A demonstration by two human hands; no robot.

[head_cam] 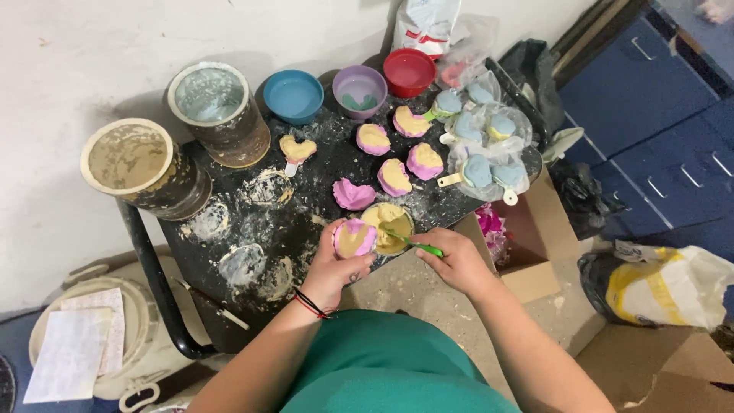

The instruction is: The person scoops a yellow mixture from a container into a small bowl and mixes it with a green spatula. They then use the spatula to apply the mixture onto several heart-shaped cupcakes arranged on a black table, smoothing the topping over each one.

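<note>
My left hand (336, 268) holds a pink heart-shaped mould (354, 238) filled with beige paste, at the near edge of the black table (252, 229). My right hand (457, 260) grips a green spoon (409, 242) whose tip dips into a small bowl of beige paste (388, 226) beside the mould. Farther back lie several pink moulds filled with the same paste (394, 177), and one pink mould (353, 194) with no paste showing. A beige heart on a white stick (296, 149) lies to the left of them.
Two large paste-smeared tubs (141, 164) (215, 107) stand at the table's left. Blue (293, 95), purple (360, 90) and red (409, 71) bowls line the back. A clear bag of blue hearts on sticks (485, 145) sits at right. Cardboard box (527, 245), white bag (661, 287) and blue drawers (657, 115) are on the right.
</note>
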